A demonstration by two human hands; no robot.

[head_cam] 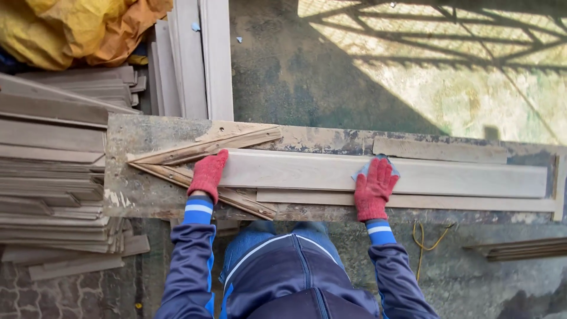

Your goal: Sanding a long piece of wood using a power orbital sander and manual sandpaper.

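Observation:
A long pale wooden board [413, 176] lies lengthwise on a worn, stained workbench [142, 195]. My left hand [207, 174], in a red knitted glove, presses flat on the board's left end. My right hand [374, 188], also red-gloved, rests on the board near its middle with a small blue-grey pad [361, 171] under the fingers. Two thin wooden strips [195, 150] form a V-shaped stop at the board's left end. A second narrower board [472, 203] lies along the near edge of the first.
Stacks of pale wooden boards [47, 171] fill the left side. More long boards [195, 59] lean beyond the bench, beside yellow and orange sacks [77, 26]. A short strip [440, 150] lies at the bench's back. Loose slats [525, 249] and a yellow cord [422, 242] are on the concrete floor.

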